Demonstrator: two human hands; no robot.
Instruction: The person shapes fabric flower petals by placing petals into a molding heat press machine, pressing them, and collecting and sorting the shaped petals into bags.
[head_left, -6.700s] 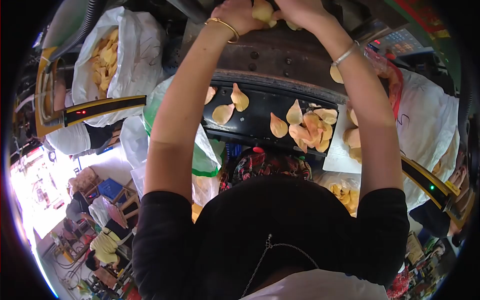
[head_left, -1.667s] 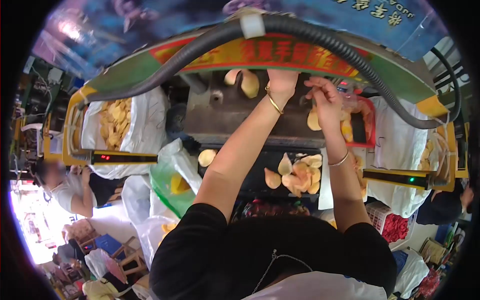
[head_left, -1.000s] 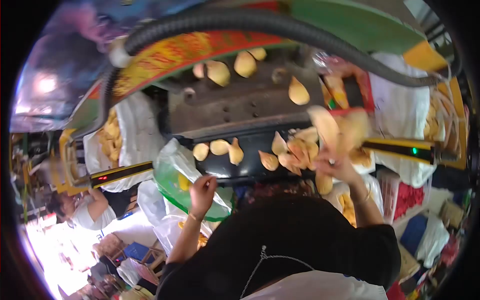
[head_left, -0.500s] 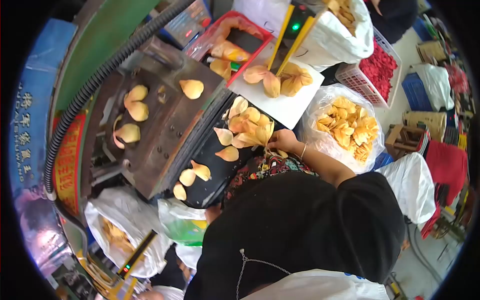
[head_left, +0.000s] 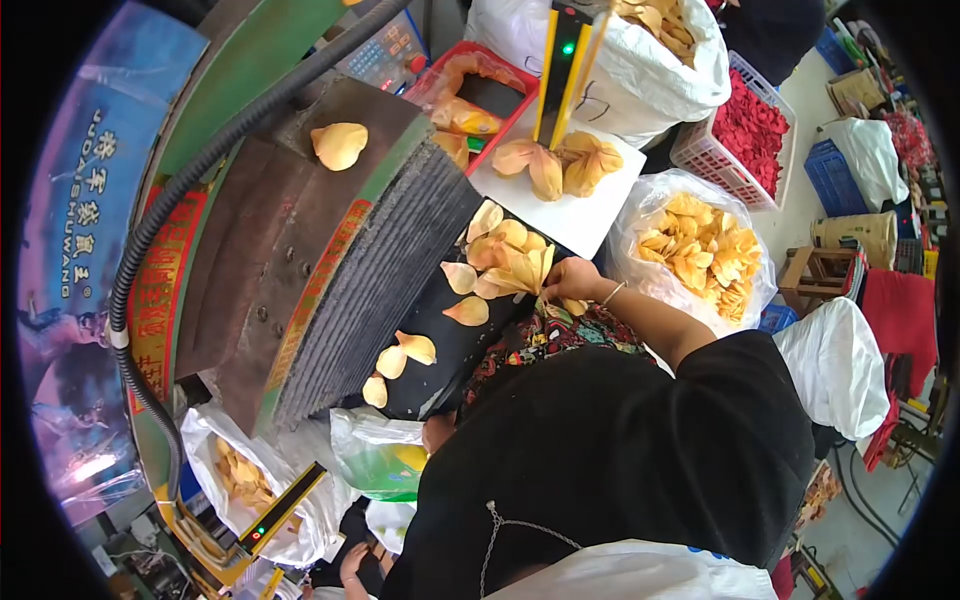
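Biggest first: the brown machine bed (head_left: 225,310) fills nine o'clock, its ridged bellows (head_left: 390,230) bending toward the middle. Beside it, the black ledge (head_left: 430,385) slants from one down to seven. At three, a clear bag (head_left: 622,215) bulges with yellow petals, and at one-thirty the white board (head_left: 570,220) carries petal bunches (head_left: 590,163).

And here are the hands! The right hand (head_left: 573,281), just short of three, appears to pinch the base of a petal fan (head_left: 525,272), by the petal heap (head_left: 510,235) on the ledge. The left hand (head_left: 437,432), half past six, is mostly hidden; I can't tell its fingers.

Partway along, I'd judge: bunches on the board, but several loose petals (head_left: 416,347) lie toward eight, and a lone petal (head_left: 339,145) sits on the bed at ten-thirty.
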